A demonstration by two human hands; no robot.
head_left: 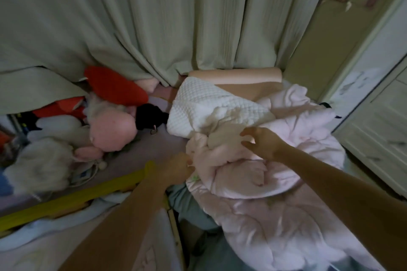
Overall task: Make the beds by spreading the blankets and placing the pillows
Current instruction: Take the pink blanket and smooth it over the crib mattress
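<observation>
One pink blanket (275,182) is lying bunched at right; the left hand (176,169) is pinching its near-left edge, the right hand (262,143) is hovering spread-fingered, one white pillow (211,108) farther back.

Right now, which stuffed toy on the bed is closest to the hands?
The big pink round plush. It lies nearer the left hand than the red plush back by the curtain or the fluffy white one further left.

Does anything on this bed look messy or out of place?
Yes. The pink blanket lies bunched in a heap, not spread flat, with the left hand gripping its edge. The white quilted pillow sits askew, partly under the heap.
</observation>
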